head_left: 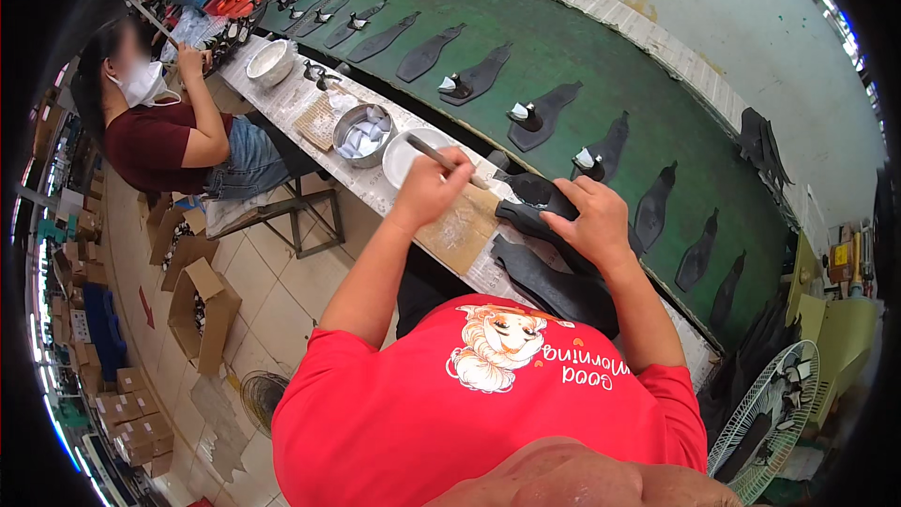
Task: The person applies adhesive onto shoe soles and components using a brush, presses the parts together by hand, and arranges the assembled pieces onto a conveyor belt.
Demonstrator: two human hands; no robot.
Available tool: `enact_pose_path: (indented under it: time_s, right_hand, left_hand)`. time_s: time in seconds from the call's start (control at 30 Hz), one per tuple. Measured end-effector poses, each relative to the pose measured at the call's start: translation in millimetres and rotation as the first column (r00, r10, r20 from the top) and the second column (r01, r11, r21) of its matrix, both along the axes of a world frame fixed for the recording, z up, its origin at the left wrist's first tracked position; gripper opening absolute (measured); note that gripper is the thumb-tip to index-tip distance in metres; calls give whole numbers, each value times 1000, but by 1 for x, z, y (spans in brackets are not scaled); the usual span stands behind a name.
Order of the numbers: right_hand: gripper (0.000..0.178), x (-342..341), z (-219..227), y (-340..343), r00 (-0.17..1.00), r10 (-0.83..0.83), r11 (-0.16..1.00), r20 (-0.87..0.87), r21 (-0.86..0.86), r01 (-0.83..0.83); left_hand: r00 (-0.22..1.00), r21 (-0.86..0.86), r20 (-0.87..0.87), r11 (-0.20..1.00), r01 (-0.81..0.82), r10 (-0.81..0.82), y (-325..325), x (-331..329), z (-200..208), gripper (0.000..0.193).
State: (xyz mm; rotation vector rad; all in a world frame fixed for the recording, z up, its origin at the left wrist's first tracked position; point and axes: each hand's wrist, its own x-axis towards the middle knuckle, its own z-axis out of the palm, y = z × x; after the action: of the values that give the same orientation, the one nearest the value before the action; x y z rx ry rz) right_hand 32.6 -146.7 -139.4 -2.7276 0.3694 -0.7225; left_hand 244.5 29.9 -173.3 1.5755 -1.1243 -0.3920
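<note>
My left hand (430, 195) is closed around the brown handle of what looks like a brush (427, 150); its tip is hard to make out. Beside it sits a white bowl (396, 165). My right hand (593, 218) grips the edge of a black flat piece (530, 190), perhaps rubber, its thumb on top and the fingers along the far side. More black pieces (544, 280) lie stacked just below, near my shirt. A worn brown board (458, 230) lies on the narrow white table between my hands.
A green conveyor belt (394, 9) beyond the table carries several black bottle-shaped pieces (436, 52), some topped with small black-and-white parts. A metal bowl (363, 136) holds white pieces. At left a masked co-worker (169, 141) sits; a fan (770, 422) stands at lower right.
</note>
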Motion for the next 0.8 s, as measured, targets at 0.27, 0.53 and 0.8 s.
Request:
enact_pose_path:
  time_s: [0.27,0.53,0.8]
  right_hand:
    - [44,-3,10,-3,976,219,973,9,-72,-218]
    - [44,-4,17,-1,962,274,959,-4,-70,-273]
    - [44,-1,17,1,952,308,950,-3,-58,-307]
  left_hand:
    - [832,-16,-228,856,516,-506,7,26,44,9]
    - [923,14,-158,934,356,-350,-10,32,41,14]
    - [868,35,96,873,487,-488,-21,4,46,11]
